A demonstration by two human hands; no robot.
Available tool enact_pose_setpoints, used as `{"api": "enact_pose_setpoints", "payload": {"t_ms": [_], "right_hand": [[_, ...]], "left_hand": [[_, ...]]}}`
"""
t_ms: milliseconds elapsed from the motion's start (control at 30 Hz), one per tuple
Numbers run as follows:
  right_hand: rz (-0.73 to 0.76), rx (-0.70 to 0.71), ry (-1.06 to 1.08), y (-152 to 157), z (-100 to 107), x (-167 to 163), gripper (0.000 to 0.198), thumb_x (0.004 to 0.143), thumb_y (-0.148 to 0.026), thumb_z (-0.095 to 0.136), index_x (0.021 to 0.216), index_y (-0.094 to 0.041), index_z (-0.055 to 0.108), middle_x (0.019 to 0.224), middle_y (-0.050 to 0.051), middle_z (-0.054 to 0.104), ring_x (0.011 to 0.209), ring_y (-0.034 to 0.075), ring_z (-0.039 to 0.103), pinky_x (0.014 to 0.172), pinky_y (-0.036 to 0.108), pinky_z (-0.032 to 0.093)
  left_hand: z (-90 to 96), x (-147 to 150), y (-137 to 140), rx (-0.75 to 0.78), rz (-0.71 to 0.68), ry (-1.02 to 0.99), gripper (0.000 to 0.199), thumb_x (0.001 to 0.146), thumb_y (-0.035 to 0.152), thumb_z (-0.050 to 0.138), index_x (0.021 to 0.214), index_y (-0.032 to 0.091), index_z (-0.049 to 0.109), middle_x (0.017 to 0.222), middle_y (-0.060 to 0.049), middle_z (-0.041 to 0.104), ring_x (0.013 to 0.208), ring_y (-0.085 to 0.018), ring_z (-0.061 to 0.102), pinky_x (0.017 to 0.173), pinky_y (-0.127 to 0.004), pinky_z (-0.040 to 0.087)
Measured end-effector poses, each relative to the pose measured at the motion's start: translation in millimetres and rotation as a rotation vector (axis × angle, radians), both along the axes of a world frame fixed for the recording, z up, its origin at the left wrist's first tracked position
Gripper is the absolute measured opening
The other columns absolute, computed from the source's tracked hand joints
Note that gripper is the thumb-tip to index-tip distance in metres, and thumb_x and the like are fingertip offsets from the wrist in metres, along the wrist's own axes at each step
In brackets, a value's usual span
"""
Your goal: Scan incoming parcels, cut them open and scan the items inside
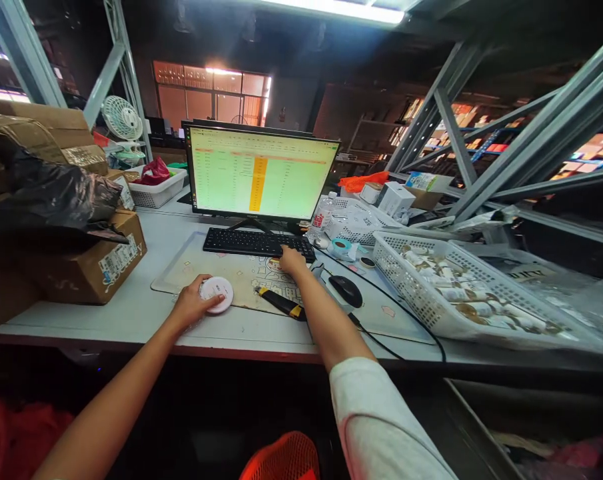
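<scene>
My left hand is closed around a round white container with a flat lid, just above the near edge of the desk mat. Its thumb lies across the lid, and there is small print in the lid's middle. Over the right part of a black keyboard is my right hand, a finger stretched out to the keys and nothing held. A black and yellow box cutter lies on the mat between my arms. Behind the keyboard a monitor shows a spreadsheet with an orange column.
To the right are a black mouse with a cable, tape rolls, a plastic bottle and a white basket full of small bottles. Cardboard boxes and black plastic crowd the left. Metal shelf posts rise behind.
</scene>
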State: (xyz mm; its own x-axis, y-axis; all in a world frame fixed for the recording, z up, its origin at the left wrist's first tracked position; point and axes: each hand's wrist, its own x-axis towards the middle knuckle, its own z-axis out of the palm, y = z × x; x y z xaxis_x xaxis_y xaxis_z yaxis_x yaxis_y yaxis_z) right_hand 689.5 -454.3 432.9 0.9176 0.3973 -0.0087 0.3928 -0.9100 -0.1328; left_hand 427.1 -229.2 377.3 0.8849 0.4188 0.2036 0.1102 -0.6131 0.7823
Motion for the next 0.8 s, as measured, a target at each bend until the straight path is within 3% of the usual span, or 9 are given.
{"api": "enact_pose_setpoints", "payload": {"t_ms": [133, 267, 400, 500, 567, 700, 800], "right_hand": [[-0.015, -0.019, 0.047, 5.2, 5.5, 7.2, 0.045, 0.092, -0.032, 0.066, 0.131, -0.01, 0.068, 0.132, 0.026, 0.066, 0.125, 0.036, 0.064, 0.101, 0.043, 0.051], [0.041, 0.048, 0.014, 11.6, 23.0, -4.1, 0.05, 0.096, -0.027, 0.059, 0.144, -0.013, 0.06, 0.138, 0.023, 0.064, 0.129, 0.033, 0.062, 0.106, 0.043, 0.048], [0.293, 0.156, 0.037, 28.5, 34.0, -47.6, 0.045, 0.103, -0.038, 0.054, 0.145, -0.022, 0.061, 0.135, 0.011, 0.069, 0.121, 0.022, 0.066, 0.104, 0.03, 0.048], [0.593, 0.282, 0.255, 40.9, 30.3, -93.4, 0.051, 0.102, -0.048, 0.058, 0.144, -0.02, 0.059, 0.121, 0.009, 0.074, 0.089, 0.015, 0.071, 0.083, 0.025, 0.053], [0.72, 0.38, 0.381, 45.5, 24.6, -120.5, 0.046, 0.104, -0.045, 0.054, 0.139, -0.016, 0.059, 0.107, 0.008, 0.075, 0.072, 0.013, 0.067, 0.07, 0.025, 0.051], [0.79, 0.495, 0.298, 39.6, 15.0, -153.0, 0.028, 0.097, -0.035, 0.065, 0.115, -0.014, 0.066, 0.093, 0.005, 0.071, 0.074, 0.014, 0.062, 0.068, 0.025, 0.045], [0.728, 0.545, 0.246, 16.8, 11.2, -162.8, 0.019, 0.093, -0.03, 0.067, 0.104, -0.015, 0.064, 0.08, 0.001, 0.067, 0.071, 0.014, 0.059, 0.066, 0.025, 0.042]], "left_hand": [[1.7, -0.3, -1.9, 0.0, -0.009, 0.007, 0.066, 0.073, 0.06, 0.074, 0.126, 0.023, 0.061, 0.105, -0.007, 0.073, 0.098, -0.029, 0.067, 0.088, -0.038, 0.049], [2.8, -1.5, -2.4, -0.016, -0.035, -0.054, 0.059, 0.077, 0.058, 0.072, 0.123, 0.023, 0.06, 0.101, -0.004, 0.071, 0.094, -0.027, 0.066, 0.086, -0.036, 0.048], [0.5, -2.3, -1.4, -0.028, -0.079, -0.163, 0.052, 0.085, 0.055, 0.066, 0.124, 0.023, 0.056, 0.096, -0.001, 0.069, 0.086, -0.022, 0.064, 0.083, -0.032, 0.049], [-0.4, -4.4, -1.6, -0.047, -0.107, -0.237, 0.05, 0.087, 0.055, 0.063, 0.123, 0.022, 0.055, 0.105, -0.003, 0.068, 0.092, -0.021, 0.064, 0.086, -0.032, 0.05], [0.9, -6.8, -2.5, -0.068, -0.124, -0.267, 0.05, 0.089, 0.056, 0.061, 0.124, 0.021, 0.055, 0.113, -0.005, 0.067, 0.1, -0.022, 0.064, 0.091, -0.032, 0.05], [8.2, -11.0, -4.7, -0.071, -0.164, -0.257, 0.053, 0.09, 0.058, 0.06, 0.126, 0.02, 0.056, 0.119, -0.007, 0.067, 0.107, -0.022, 0.064, 0.096, -0.03, 0.049], [13.8, -13.8, -5.8, -0.076, -0.189, -0.203, 0.056, 0.088, 0.067, 0.057, 0.115, 0.018, 0.063, 0.102, -0.006, 0.07, 0.095, -0.022, 0.065, 0.088, -0.03, 0.052]]}}
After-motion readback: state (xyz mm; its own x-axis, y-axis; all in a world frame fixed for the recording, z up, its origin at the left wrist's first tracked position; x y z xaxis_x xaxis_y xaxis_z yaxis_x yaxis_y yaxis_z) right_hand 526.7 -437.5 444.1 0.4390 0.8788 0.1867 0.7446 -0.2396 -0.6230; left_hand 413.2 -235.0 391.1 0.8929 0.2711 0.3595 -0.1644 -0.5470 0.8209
